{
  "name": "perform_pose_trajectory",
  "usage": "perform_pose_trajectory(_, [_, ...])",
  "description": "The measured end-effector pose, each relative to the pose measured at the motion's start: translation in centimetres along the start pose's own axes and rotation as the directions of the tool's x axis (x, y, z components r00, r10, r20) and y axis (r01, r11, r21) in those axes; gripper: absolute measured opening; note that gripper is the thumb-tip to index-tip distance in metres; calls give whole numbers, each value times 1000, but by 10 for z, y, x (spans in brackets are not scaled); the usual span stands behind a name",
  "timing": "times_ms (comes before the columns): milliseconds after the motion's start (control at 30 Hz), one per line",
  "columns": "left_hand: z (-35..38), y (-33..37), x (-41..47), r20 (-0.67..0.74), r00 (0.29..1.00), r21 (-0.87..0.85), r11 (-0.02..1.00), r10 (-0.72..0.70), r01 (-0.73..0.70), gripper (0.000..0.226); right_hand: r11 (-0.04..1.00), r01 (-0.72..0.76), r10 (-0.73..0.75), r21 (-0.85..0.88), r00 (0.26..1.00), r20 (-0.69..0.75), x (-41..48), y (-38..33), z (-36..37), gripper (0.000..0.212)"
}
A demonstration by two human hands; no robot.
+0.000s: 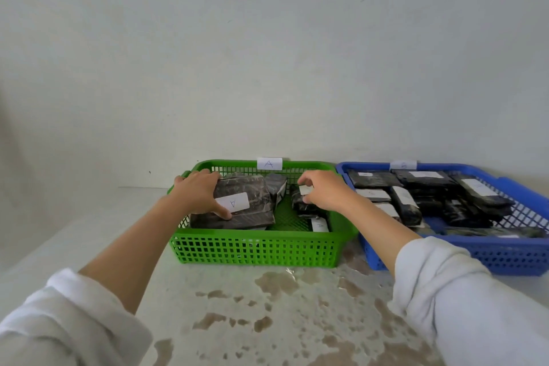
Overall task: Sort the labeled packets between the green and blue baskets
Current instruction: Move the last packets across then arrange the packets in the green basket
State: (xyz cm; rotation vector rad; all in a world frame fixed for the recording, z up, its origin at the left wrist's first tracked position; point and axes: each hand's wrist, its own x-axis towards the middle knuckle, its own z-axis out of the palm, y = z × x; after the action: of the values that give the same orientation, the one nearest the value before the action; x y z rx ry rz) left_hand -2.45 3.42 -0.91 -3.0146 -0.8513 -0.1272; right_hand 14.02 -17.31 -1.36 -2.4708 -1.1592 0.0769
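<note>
Packets (249, 211) in green basket (255, 246) gripped by left hand (197, 191), right hand (324, 191).

Green basket (255, 249): bright green, grid mesh.
Blue basket (505, 258): blue.
Packets (237, 208): black, white labels.
Tabletop (267, 321): pale, brown blotches.
Sleeves (451, 291): white.

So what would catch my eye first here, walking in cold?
Two bright baskets sit side by side on the stained table: a green basket in the middle, tagged A, and a blue basket to its right, packed with dark packets. Both hands reach into the green one: the left hand grips a large dark packet labelled A, and the right hand pinches a smaller packet beside it.
</note>
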Motion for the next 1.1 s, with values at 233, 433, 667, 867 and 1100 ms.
perform_pose_trajectory(233, [-17,-11,-6,-98,994,-445,891,49,-88,28,932,41,68,-360,956,286,21,2,19,79])
perform_pose_trajectory(433, [-16,-22,-20,-219,969,-559,829,-112,-31,26,945,71,-25,-320,989,146,17,2,25,47])
perform_pose_trajectory(667, [-24,-13,-21,-306,916,-660,751,-260,-7,26,967,171,-194,-190,975,-111,1,2,-3,41])
perform_pose_trajectory(867, [-17,4,-23,-307,879,-723,690,-365,33,26,956,229,-232,-185,973,5,-12,4,0,50])
perform_pose_trajectory(1100, [-8,17,-20,-204,875,-852,520,-439,62,27,964,245,-230,-107,964,136,-14,6,5,62])
